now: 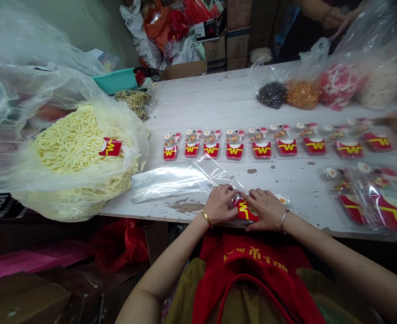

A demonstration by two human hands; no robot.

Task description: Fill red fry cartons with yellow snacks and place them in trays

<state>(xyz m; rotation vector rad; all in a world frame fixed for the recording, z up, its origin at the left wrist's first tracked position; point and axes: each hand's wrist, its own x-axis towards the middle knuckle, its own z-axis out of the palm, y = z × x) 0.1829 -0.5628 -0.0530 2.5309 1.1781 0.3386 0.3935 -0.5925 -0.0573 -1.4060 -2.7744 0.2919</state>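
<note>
At the table's front edge lies a red fries-box piece with a yellow W (244, 209), inside a clear packet. My left hand (221, 204) bends its fingers over the left side of this packet, fingertips at the plastic edge. From the other side my right hand (266, 209) grips the packet between thumb and fingers, close to my left fingertips. A small fried-egg piece (282, 199) shows beyond the right hand. Flat clear plastic bags (171, 181) lie to the left of my hands. What is beneath the palms is hidden.
A row of filled packets (234, 150) crosses the white table (198, 103); more packets (387, 202) overlap at right. A large bag of pale yellow sticks (70, 139) stands left. Bags of small pieces (302, 93) sit at the back right, near another person's hands (335, 18).
</note>
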